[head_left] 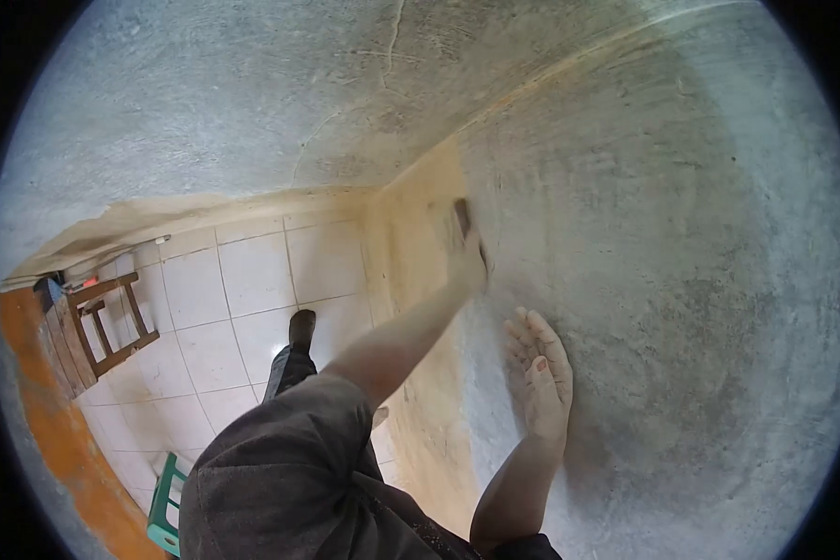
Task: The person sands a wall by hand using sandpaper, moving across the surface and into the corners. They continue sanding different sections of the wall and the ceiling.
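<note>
The left hand (467, 266) has its grip clamped on a dark tool (460, 217), a narrow, flat-looking piece whose upper end sticks out above the fingers. What kind of tool it is cannot be told at this size. The tool lies against the wall (700, 280), right on the line where a yellowish, dusty band meets the grey cement surface. The left arm reaches out to it from a dark grey sleeve (280, 457) low in the view.

The right hand (543, 378) holds nothing. Its grip is apart, with the fingers stretched out and close together and the palm laid flat on the grey wall, below and to the right of the tool. The two hands are near each other but do not touch.

Nothing stands between the hands and the wall, and the stretch of cement around them is bare, mottled and streaked. A second wall (252, 103) meets it at a corner above the tool and has thin cracks running across it.

Down the left of the view is a pale tiled floor (243, 280), where a dark shoe (301, 329) is planted close to the wall's foot. Well away from the hands, a wooden chair (103, 327) stands on the tiles beside an orange strip (51, 420). A green stool (165, 509) shows partly at the lower edge.
</note>
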The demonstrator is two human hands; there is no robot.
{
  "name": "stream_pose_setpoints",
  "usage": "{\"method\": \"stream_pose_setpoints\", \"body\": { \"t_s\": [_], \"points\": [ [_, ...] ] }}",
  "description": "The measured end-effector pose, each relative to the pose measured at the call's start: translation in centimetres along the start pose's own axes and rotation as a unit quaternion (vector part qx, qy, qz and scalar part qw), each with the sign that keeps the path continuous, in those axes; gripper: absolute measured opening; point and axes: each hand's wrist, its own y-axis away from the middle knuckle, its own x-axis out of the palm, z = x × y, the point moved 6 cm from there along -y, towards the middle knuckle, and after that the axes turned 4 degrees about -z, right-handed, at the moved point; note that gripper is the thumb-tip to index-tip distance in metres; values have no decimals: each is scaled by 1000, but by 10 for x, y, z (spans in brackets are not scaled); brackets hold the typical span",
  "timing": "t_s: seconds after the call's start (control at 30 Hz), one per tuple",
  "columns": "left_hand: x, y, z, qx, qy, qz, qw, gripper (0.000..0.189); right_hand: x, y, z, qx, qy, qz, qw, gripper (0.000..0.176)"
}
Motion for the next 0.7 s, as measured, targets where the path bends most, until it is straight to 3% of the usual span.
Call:
{"method": "stream_pose_setpoints", "body": {
  "t_s": [0.03, 0.1, 0.17, 0.27, 0.33, 0.5, 0.57, 0.63, 0.7],
  "points": [
    [-2, -13, 12, -57, 12, -25, 998, 61, 0, 0, 1, -4, -5, -1, 1000, 62],
    [-2, -30, -2, -78, 2, -26, 997, 61, 1, 0, 2, -7, -17, 0, 1000, 61],
    [11, -42, -43, -5, -43, 26, 999, 61, 4, -2, -3, -7, -19, -3, 1000, 61],
    [10, 15, -77, 160, -25, 85, 983, 60, 3, -6, -8, -9, -32, -1, 999, 62],
    [2, 53, -23, 154, 15, 106, 982, 61, 3, -7, -11, -6, -41, 8, 999, 63],
    [22, -13, 109, 127, -279, 4, 952, 58, 8, -21, -4, 17, -21, -4, 1000, 73],
    [8, -47, 16, -40, -4, 5, 999, 60, 11, -30, -10, 22, -78, -1, 997, 82],
    [11, -43, -28, 15, 10, 33, 999, 61, 17, -47, -10, 14, -123, 10, 992, 89],
    [12, -20, -31, 66, -4, 70, 995, 62, 21, -58, -5, 2, -154, 20, 988, 94]
  ]
}}
